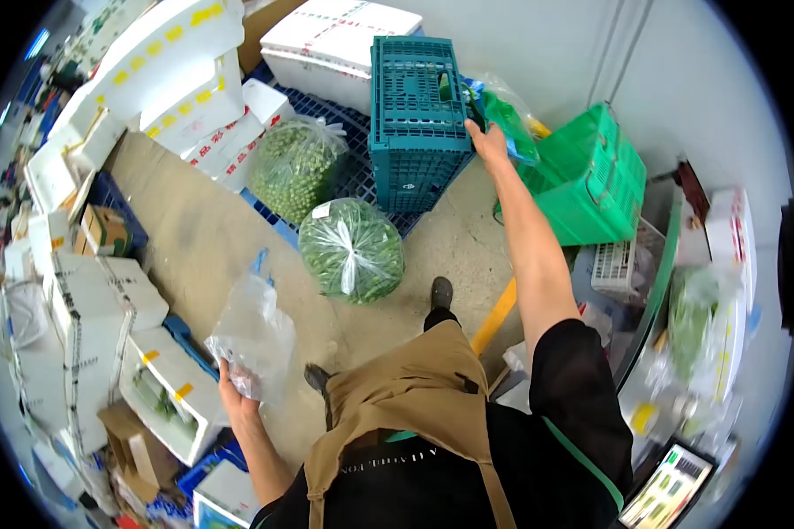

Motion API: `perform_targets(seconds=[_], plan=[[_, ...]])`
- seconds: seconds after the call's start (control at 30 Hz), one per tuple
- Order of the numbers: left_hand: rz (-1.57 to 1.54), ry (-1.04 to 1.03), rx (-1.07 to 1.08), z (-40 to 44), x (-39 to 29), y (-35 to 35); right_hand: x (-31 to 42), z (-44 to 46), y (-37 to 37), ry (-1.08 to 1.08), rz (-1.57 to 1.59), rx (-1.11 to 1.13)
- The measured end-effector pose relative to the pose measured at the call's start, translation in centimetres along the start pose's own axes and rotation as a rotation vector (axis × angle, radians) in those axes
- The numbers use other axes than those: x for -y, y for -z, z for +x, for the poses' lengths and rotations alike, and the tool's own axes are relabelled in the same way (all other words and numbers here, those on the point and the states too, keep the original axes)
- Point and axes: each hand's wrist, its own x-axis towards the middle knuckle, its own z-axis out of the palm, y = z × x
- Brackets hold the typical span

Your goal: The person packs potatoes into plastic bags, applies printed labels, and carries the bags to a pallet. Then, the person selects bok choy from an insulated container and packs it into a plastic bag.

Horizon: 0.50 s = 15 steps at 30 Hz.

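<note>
Person's L hand (pixel 240 386) has fingers closed on limp, clear plastic bag (pixel 258 328), not yet set down; R hand (pixel 487 144) at teal slatted plastic crate (pixel 415 115), seemingly already on blue plastic pallet (pixel 355 163), grip unclear.

And here's the bag (pixel 256 331), clear, thin and crumpled, gripped at its near end in the left hand (pixel 238 392), its loose plastic fanning out over the floor (pixel 194 225)! A scrap of blue shows at its far end. Over to the crate (pixel 415 123): dark teal plastic, gridded all over, standing tall and square on the blue pallet (pixel 355 145), a small opening near its upper right. The right hand (pixel 490 143) is right at its edge, grip partly hidden.
</note>
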Motion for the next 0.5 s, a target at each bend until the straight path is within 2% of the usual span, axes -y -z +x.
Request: perform_targets(seconds=[0.1, 0.17, 0.2, 0.27, 0.33, 0.37, 0.43, 0.5], plan=[[0.151, -0.13, -0.112, -3.6, 5.6, -7.9, 2.3, 3.9, -0.3, -0.214, 0.339, 0.222], [0.132, -0.165, -0.133, -4.5, 7.6, -9.6, 1.6, 7.6, -2.1, -0.396, 0.625, 0.416], [0.133, -0.184, -0.119, -5.2, 8.4, -10.5, 0.6, 9.1, -3.8, -0.438, 0.693, 0.436], [0.164, -0.205, -0.076, -6.2, 9.6, -12.1, 0.8, 9.6, -4.8, -0.412, 0.766, 0.458], [0.162, -0.196, -0.135, -5.7, 10.6, -13.0, 0.4, 9.7, -5.2, -0.412, 0.764, 0.439], [0.159, -0.185, -0.161, -5.5, 10.8, -13.5, 0.7, 9.3, -4.2, -0.47, 0.702, 0.444], [0.138, -0.174, -0.133, -4.6, 11.2, -15.4, -1.0, 9.0, -1.9, -0.459, 0.755, 0.495], [0.134, -0.147, -0.092, -3.6, 11.6, -17.1, -2.4, 8.4, 3.0, -0.434, 0.633, 0.49]])
